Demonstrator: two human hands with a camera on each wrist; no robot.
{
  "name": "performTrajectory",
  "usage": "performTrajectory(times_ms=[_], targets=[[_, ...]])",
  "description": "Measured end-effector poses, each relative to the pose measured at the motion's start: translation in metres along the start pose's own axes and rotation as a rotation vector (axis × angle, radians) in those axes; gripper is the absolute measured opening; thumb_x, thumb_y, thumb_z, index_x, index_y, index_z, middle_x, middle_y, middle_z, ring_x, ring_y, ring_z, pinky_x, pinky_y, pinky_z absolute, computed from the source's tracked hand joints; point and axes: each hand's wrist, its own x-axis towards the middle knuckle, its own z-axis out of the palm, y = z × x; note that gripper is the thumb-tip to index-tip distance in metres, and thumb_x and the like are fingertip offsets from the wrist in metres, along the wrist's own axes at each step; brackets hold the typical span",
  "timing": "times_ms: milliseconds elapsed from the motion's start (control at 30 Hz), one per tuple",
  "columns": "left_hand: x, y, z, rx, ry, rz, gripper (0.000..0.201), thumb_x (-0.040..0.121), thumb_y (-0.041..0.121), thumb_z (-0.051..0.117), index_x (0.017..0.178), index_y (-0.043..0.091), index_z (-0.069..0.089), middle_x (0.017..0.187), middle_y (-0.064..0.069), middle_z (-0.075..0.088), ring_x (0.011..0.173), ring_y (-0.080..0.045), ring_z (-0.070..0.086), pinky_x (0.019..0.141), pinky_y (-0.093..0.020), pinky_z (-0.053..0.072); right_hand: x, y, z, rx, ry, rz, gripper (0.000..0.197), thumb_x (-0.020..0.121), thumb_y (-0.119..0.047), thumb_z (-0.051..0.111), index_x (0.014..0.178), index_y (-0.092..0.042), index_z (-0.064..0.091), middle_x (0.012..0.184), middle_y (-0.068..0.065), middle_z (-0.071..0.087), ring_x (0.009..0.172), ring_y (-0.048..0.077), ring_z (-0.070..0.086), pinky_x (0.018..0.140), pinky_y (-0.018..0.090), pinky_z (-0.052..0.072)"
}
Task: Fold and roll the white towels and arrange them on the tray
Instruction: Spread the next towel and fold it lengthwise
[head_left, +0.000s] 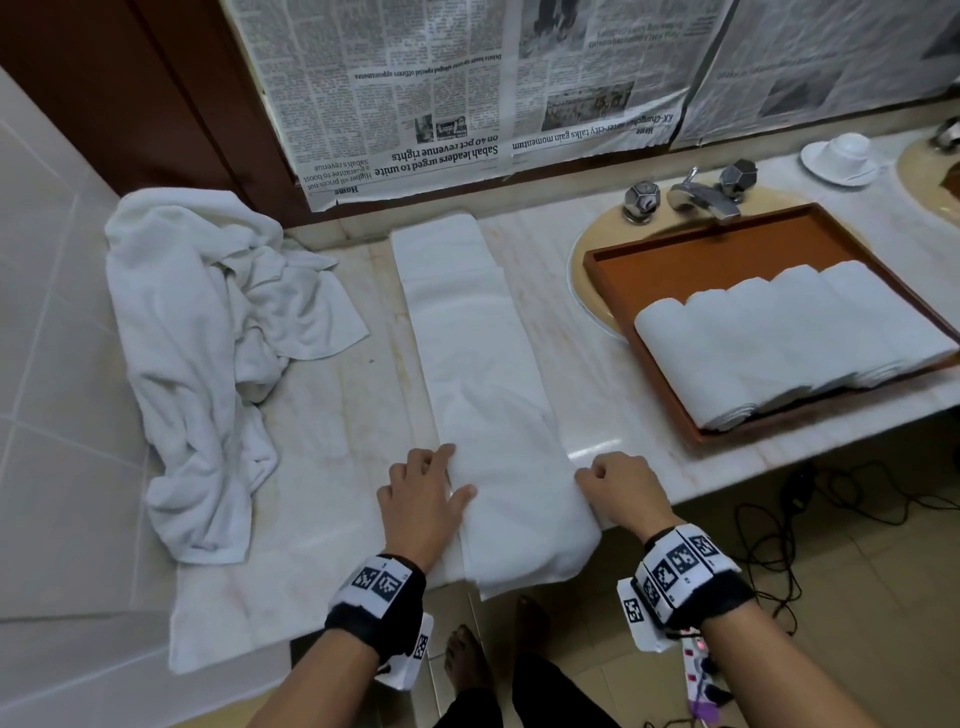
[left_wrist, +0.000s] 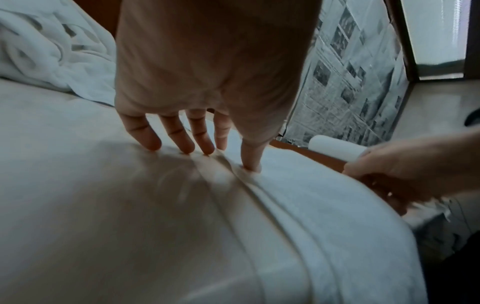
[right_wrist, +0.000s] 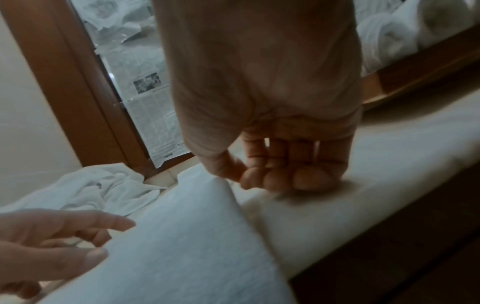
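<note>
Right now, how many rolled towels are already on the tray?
4, side by side in one row on the brown tray: first roll at the near-left end, second roll, third roll, fourth roll at the far-right end. None seems hidden behind them.

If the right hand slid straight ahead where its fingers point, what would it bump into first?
Probably the tray: the right hand points away along the counter, right of the folded towel. Depth is unclear, so it might just miss the tray's near corner.
</note>
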Motion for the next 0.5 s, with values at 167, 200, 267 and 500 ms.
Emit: performTrajectory(times_ms=[167, 200, 267, 500], targets=[[0.018, 0.009, -0.009, -0.140, 0.099, 0.042, 0.050, 0.090, 0.030, 0.059, 0.138, 0.025, 0.049, 0.143, 0.003, 0.035, 0.131, -0.025, 0.036, 0.101, -0.044, 0.035, 0.012, -0.010, 0.009, 0.056, 0.256, -0.491, 0.011, 0.093, -0.022, 0.053, 0.091, -0.017, 0.062, 0.093, -0.002, 0.061, 0.086, 0.018, 0.055, 0.075, 0.033, 0.045], [0.026, 0.015, -0.009, -0.116, 0.138, 0.080, 0.049, 0.093, 0.032, 0.055, 0.140, 0.024, 0.048, 0.150, 0.002, 0.033, 0.137, -0.025, 0.033, 0.105, -0.046, 0.034, 0.017, -0.019, 0.014, 0.030, 0.269, -0.577, 0.020, 0.093, -0.025, 0.048, 0.099, -0.015, 0.065, 0.102, 0.000, 0.064, 0.094, 0.021, 0.056, 0.080, 0.036, 0.046], [0.044, 0.031, -0.006, -0.055, 0.136, 0.144, 0.051, 0.100, 0.040, 0.043, 0.149, 0.026, 0.038, 0.162, 0.002, 0.022, 0.148, -0.023, 0.021, 0.111, -0.048, 0.028, 0.030, -0.035, 0.026, -0.059, 0.155, -0.699, 0.042, 0.094, -0.032, 0.037, 0.118, -0.013, 0.066, 0.125, 0.003, 0.064, 0.115, 0.024, 0.056, 0.095, 0.042, 0.046], [0.075, 0.023, 0.015, 0.268, -0.073, 0.114, 0.073, 0.084, 0.062, -0.017, 0.155, 0.043, -0.015, 0.160, 0.020, -0.026, 0.151, -0.012, -0.018, 0.120, -0.054, -0.005, 0.076, -0.025, 0.024, -0.468, -0.035, -0.691, 0.065, 0.098, -0.057, 0.000, 0.158, -0.034, 0.007, 0.161, -0.020, -0.006, 0.150, 0.007, -0.006, 0.122, 0.038, 0.000]])
